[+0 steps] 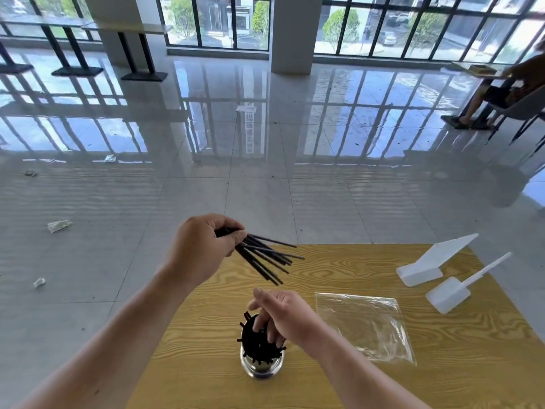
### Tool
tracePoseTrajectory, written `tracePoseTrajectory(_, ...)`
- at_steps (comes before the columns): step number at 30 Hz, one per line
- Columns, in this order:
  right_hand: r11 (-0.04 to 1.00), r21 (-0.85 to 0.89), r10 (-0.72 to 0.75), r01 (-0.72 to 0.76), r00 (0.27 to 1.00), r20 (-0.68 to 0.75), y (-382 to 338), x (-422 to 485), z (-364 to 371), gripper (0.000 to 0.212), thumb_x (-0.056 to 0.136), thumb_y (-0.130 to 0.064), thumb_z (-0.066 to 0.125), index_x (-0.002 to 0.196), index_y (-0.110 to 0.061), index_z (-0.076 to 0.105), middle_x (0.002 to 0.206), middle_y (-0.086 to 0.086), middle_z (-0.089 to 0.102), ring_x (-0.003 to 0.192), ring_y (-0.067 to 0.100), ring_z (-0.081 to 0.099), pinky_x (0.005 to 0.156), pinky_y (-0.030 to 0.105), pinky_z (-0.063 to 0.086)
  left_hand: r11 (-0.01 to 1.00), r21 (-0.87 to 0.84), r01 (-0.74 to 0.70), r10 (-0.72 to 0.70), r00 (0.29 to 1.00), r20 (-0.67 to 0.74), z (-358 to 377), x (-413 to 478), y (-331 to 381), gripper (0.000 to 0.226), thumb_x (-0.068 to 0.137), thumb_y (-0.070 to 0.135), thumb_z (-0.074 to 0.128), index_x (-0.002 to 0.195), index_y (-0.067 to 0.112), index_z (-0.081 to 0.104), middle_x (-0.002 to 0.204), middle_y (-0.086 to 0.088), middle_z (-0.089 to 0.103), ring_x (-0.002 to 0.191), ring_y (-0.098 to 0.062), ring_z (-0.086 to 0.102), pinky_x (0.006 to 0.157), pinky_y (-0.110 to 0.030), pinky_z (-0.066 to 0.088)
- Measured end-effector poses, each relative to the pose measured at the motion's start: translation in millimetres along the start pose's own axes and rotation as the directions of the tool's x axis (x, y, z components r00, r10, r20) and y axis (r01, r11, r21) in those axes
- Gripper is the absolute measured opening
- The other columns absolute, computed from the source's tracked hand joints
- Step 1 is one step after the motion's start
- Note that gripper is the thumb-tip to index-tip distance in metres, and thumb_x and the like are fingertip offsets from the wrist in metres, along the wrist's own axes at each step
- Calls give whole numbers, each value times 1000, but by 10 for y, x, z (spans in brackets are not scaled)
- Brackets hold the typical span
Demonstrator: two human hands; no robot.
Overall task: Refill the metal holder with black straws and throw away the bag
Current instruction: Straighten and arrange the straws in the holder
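A shiny metal holder (261,368) stands on the wooden table (324,261), packed with black straws (256,343). My right hand (280,314) hovers over its mouth, fingers straight and pointing down onto the straw tops. My left hand (203,249) is raised above the table's far left corner and grips a fanned bundle of black straws (265,258) that point right and down. A clear plastic bag (365,326) lies flat and empty on the table, right of the holder.
Two white plastic stands (424,264) (451,293) sit at the table's right side. Paper scraps (59,225) litter the glossy tiled floor on the left. A seated person (495,93) is at the far right, with tables by the windows.
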State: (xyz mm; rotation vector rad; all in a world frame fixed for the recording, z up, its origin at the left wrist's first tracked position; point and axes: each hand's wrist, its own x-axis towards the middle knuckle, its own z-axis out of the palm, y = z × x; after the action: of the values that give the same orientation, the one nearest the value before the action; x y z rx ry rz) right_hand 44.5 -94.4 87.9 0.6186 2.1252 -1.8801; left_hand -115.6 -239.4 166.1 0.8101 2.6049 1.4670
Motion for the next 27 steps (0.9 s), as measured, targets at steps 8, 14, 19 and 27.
tracePoseTrajectory(8,582,806,5,-105,992,126,-214,33,-84,109,57,-87,82,132,-10,65,103,12,71,77,21,68,66,31,57,642,-600,477,-399,876,270,348,-336,-248,13,78,23,87,91,19,87,81,-7,80,65,-13,70,66,-25,62)
tracePoseTrajectory(14,741,670,97,31,984,-152,-249,40,-241,34,106,-38,63,104,-7,76,92,16,76,66,24,70,59,36,62,454,-575,681,-466,731,498,514,-653,-414,16,83,15,82,96,7,80,79,-8,73,60,-14,65,57,-27,61)
tracePoseTrajectory(19,947,292,-47,132,959,-280,-268,58,-295,30,107,-23,59,90,-5,76,83,17,79,67,29,76,65,44,67,646,-367,669,-454,724,519,599,-741,-568,11,101,18,73,109,11,74,92,-7,73,70,-19,70,59,-34,61)
tracePoseTrajectory(27,974,-188,-167,123,956,-240,36,63,-276,27,93,-39,72,80,-16,72,76,12,77,68,27,77,69,49,67,866,221,448,-499,743,447,581,-870,-938,35,90,40,79,120,34,61,111,9,68,85,-8,71,68,-28,62)
